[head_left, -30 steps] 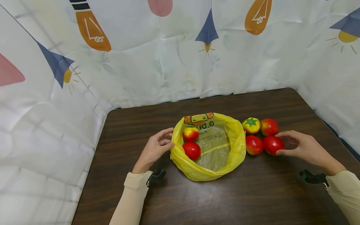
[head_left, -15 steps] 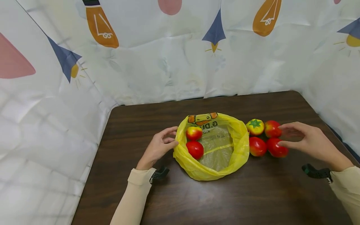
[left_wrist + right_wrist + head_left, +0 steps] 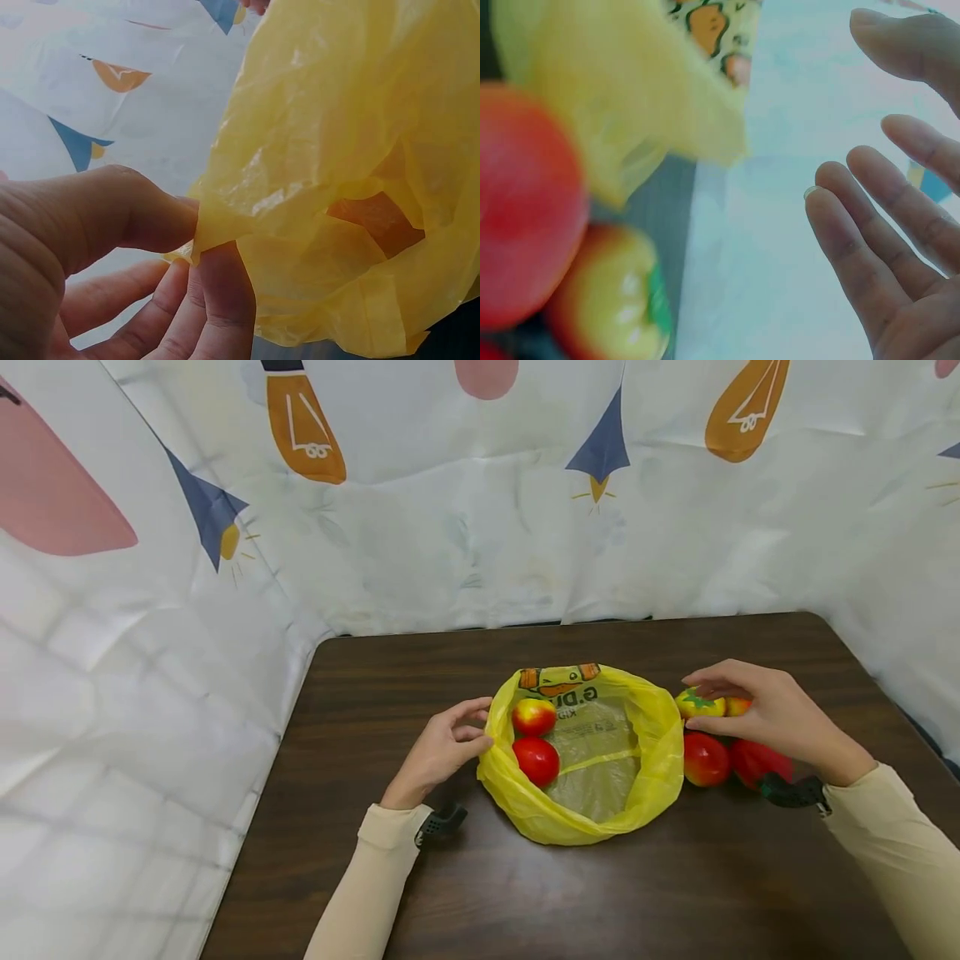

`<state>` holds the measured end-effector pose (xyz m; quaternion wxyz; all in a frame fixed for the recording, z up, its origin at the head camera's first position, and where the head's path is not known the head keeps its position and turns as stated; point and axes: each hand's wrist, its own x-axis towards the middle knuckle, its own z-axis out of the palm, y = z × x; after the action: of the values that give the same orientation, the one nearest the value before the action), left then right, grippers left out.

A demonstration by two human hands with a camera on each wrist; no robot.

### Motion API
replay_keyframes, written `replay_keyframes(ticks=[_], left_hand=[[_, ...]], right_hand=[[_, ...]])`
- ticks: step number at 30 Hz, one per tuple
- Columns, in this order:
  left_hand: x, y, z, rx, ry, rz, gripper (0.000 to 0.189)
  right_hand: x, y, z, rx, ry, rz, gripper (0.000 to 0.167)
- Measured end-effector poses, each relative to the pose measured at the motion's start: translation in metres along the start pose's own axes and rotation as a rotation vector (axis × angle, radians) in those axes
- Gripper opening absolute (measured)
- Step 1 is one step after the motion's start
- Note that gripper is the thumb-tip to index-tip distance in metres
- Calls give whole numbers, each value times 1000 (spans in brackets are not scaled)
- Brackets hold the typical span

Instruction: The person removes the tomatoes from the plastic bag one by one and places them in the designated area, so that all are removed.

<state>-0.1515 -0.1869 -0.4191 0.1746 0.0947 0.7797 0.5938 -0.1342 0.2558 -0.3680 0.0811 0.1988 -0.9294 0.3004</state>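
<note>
A yellow plastic bag [image 3: 517, 814] stands with its mouth wide and its rim rolled outward. Thumb and fingers of my left hand [image 3: 435, 752] pinch the bag's left rim, clearly seen in the left wrist view. Inside lie a red-yellow fruit [image 3: 534, 717] and a red tomato-like fruit [image 3: 537, 761]. Over the group right of the bag hovers my right hand [image 3: 776, 710], fingers apart and holding nothing. Below it are a yellow fruit with a green star top [image 3: 699, 703], a partly hidden orange-red one [image 3: 738, 706], and two red ones, nearer [image 3: 707, 759] and half-covered [image 3: 757, 762].
Everything rests on a dark wood-grain table [image 3: 570, 902]. A white printed cloth [image 3: 420, 543] hangs behind the table and along its left side. Black bands with small devices sit on both wrists, the right one [image 3: 795, 792] close to the half-covered red fruit.
My right hand has let go of the near right red fruit, lifted, and moved left and away over the back fruits. My left hand keeps its pinch. The view has turned slightly left.
</note>
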Motion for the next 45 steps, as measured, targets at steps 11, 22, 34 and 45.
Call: replay_keyframes(ticks=[11,22,34,45], left_hand=[[-2,4,2,-6,20,-5,61],[-3,5,3,15,22,-6,60],[-2,4,6,19,10,13,60],[-2,4,7,35,13,-5,60]], right_hand=[[36,-27,16,87,-48,-155,55],[59,-44,45,114,-111,-215,52],[72,-67,90,189,-268,-297,50],[72,-76,123,200,-462,-324,55]])
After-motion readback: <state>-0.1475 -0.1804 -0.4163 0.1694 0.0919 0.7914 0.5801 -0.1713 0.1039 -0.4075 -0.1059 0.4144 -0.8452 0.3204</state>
